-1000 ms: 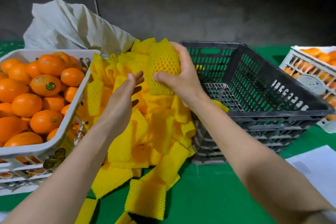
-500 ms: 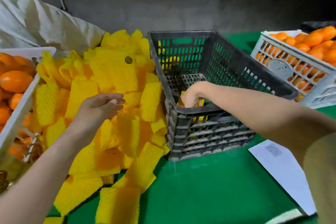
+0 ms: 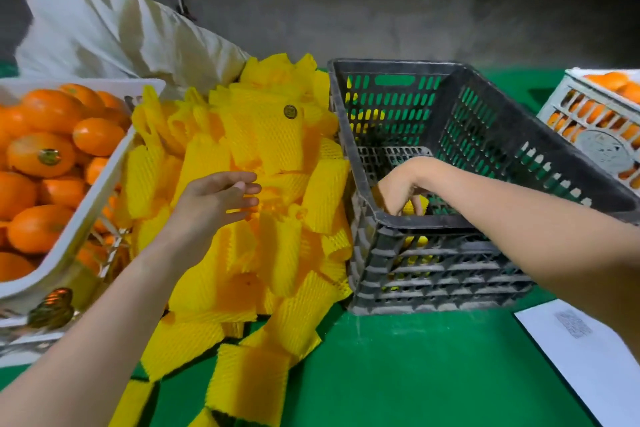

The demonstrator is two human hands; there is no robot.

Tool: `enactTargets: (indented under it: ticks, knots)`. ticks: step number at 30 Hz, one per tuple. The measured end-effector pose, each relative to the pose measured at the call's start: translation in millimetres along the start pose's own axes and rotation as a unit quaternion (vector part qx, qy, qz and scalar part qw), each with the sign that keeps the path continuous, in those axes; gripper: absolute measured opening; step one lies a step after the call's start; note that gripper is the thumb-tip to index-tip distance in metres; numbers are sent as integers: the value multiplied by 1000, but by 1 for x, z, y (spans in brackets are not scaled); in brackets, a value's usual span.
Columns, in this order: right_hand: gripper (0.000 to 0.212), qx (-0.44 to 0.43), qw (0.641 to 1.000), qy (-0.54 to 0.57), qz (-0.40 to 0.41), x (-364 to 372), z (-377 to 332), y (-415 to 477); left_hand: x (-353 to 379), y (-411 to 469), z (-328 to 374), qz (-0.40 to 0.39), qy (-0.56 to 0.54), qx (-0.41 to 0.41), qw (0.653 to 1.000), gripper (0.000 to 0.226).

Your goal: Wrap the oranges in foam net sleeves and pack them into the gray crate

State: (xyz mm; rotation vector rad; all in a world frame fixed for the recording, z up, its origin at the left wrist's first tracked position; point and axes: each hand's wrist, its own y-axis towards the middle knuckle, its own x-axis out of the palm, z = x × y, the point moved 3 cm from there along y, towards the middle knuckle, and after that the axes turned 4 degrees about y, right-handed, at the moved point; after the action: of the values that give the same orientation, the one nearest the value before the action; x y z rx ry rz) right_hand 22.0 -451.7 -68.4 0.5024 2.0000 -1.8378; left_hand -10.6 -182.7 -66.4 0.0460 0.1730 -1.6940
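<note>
A pile of yellow foam net sleeves [image 3: 242, 236] covers the green table in the middle. My left hand [image 3: 214, 201] hovers over the pile with fingers relaxed and holds nothing. The gray crate [image 3: 485, 135] stands right of the pile. My right hand [image 3: 398, 191] reaches down inside the crate's near left corner, fingers curled round a sleeve-wrapped orange [image 3: 412, 208] that is mostly hidden by the hand and the rim. Bare oranges [image 3: 41, 156] fill a white crate [image 3: 104, 191] on the left.
A white cloth sack [image 3: 114, 35] lies behind the oranges and sleeves. A second white crate of oranges [image 3: 595, 128] stands at the far right. A white sheet of paper [image 3: 588, 350] lies on the green table at the front right.
My right hand carried the wrapped orange from above the sleeve pile down into the gray crate. My left hand dropped toward the pile and stays there.
</note>
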Motion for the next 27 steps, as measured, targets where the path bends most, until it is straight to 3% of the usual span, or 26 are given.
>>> enactTargets:
  ticks: [4, 7, 9, 10, 11, 13, 14, 15, 16, 17, 19, 20, 22, 24, 27]
  knots:
    - [9, -11, 988, -20, 152, -8, -3, -10, 5, -3, 1, 5, -1, -6, 1000, 18]
    - [25, -21, 979, 15, 201, -10, -6, -13, 9, -6, 2, 14, -9, -8, 1000, 17]
    - [20, -7, 971, 35, 238, -12, -5, -16, 12, -8, 2, 20, -15, -9, 1000, 17]
    - [13, -15, 953, 50, 299, -16, -5, -18, 13, -9, 2, 22, -17, -9, 1000, 17]
    - [12, -33, 916, 81, 391, -22, -4, -22, 15, -10, 2, 22, -19, -10, 1000, 17]
    - [26, -88, 789, 182, 581, -34, -6, -41, 19, -12, 3, 24, -24, -10, 999, 18]
    - [28, -135, 731, 201, 637, -36, -12, -52, 20, -13, 3, 25, -27, -10, 999, 18]
    - [31, -174, 715, 188, 650, -38, -22, -59, 21, -14, 2, 26, -29, -9, 999, 17]
    - [38, -198, 737, 146, 630, -41, -34, -61, 22, -14, 2, 27, -30, -9, 999, 17]
    - [48, -188, 783, 89, 586, -43, -47, -58, 22, -15, 2, 29, -31, -8, 999, 16]
    - [65, -63, 874, -45, 479, -47, -67, -44, 21, -16, 2, 33, -33, -6, 999, 15]
    - [73, -7, 893, -102, 437, -48, -73, -38, 20, -16, 3, 34, -35, -6, 999, 15]
    - [79, 34, 903, -183, 388, -46, -84, -29, 17, -16, 3, 39, -36, -7, 999, 15]
    - [72, 27, 896, -207, 391, -41, -93, -21, 11, -16, 4, 42, -39, -6, 998, 14]
    - [48, -27, 851, -151, 502, -42, -102, -29, 0, -14, 4, 46, -33, -3, 998, 14]
